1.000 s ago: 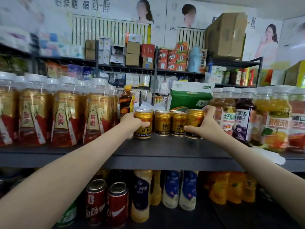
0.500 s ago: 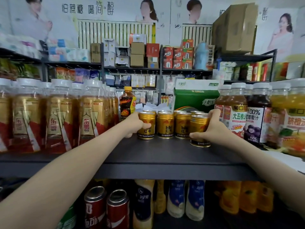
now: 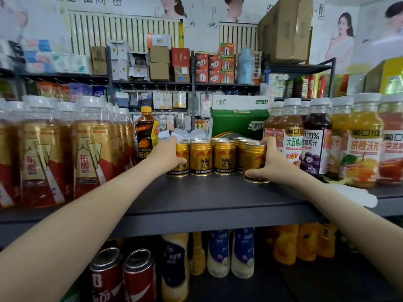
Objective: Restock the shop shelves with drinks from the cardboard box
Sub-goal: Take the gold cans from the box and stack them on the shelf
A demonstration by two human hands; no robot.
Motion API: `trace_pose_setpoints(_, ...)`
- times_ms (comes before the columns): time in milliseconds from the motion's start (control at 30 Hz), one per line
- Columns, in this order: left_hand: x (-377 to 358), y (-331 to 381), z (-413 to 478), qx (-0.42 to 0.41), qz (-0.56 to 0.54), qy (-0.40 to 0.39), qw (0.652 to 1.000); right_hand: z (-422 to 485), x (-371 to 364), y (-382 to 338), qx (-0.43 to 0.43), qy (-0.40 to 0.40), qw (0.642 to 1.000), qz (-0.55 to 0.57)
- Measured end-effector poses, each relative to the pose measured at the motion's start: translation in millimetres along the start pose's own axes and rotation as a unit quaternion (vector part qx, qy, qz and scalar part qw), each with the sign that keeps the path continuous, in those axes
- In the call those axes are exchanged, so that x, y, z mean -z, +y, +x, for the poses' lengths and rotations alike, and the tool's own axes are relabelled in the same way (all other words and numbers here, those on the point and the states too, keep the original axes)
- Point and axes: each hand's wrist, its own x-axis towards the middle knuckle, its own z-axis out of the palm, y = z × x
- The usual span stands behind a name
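Several gold Red Bull cans stand in a row on the dark grey shelf. My left hand grips the leftmost gold can, thumb across its front. My right hand grips the rightmost gold can, which stands a little forward of the row, close to the juice bottles. The cardboard box of the task is not in view.
Tall gold-and-red drink bottles crowd the shelf's left side; juice bottles fill the right. A green carton sits behind the cans. Below, red cola cans and pale bottles stand. More shelving with boxes lies behind.
My right hand has drawn the rightmost can forward and slightly right, out of the row. My left hand stays on the leftmost can. The camera has moved closer.
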Motion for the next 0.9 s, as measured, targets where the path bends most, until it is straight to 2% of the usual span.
trace_pose_setpoints(100, -0.9, 2.5, -0.7, 0.007, 0.023, -0.007, 1.0, -1.4, -1.1, -0.2, -0.004, 0.005, 1.0, -0.016)
trace_pose_setpoints(400, -1.3, 13.8, -10.4, 0.038, 0.058, -0.016, 0.997, -5.5, 3.9, -4.8, -0.026, -0.043, 0.999, -0.018)
trace_pose_setpoints(500, 3.2, 22.7, -28.1, 0.056, 0.071, 0.005, 0.996, -10.2, 5.7, -6.8, -0.036, -0.056, 0.998, -0.013)
trace_pose_setpoints(567, 8.8, 31.4, -45.0, 0.054, 0.067, 0.021, 0.996, -20.3, 6.0, -14.0, -0.035, -0.022, 0.996, -0.083)
trace_pose_setpoints(633, 15.2, 41.8, -71.0, 0.042, 0.053, 0.036, 0.997, -43.1, -0.6, -33.7, 0.016, 0.082, 0.974, -0.213)
trace_pose_setpoints(667, 17.3, 46.3, -88.0, 0.029, 0.044, 0.052, 0.997, -58.2, -6.8, -46.8, 0.066, 0.13, 0.962, -0.231)
trace_pose_setpoints(767, 20.7, 51.4, -152.4, -0.008, 0.001, 0.114, 0.993, -107.4, -36.0, -86.4, 0.193, 0.167, 0.958, -0.131)
trace_pose_setpoints(900, 27.2, 28.8, -240.9, -0.029, -0.034, 0.163, 0.986, -156.9, -77.2, -129.1, 0.255, 0.158, 0.953, -0.049)
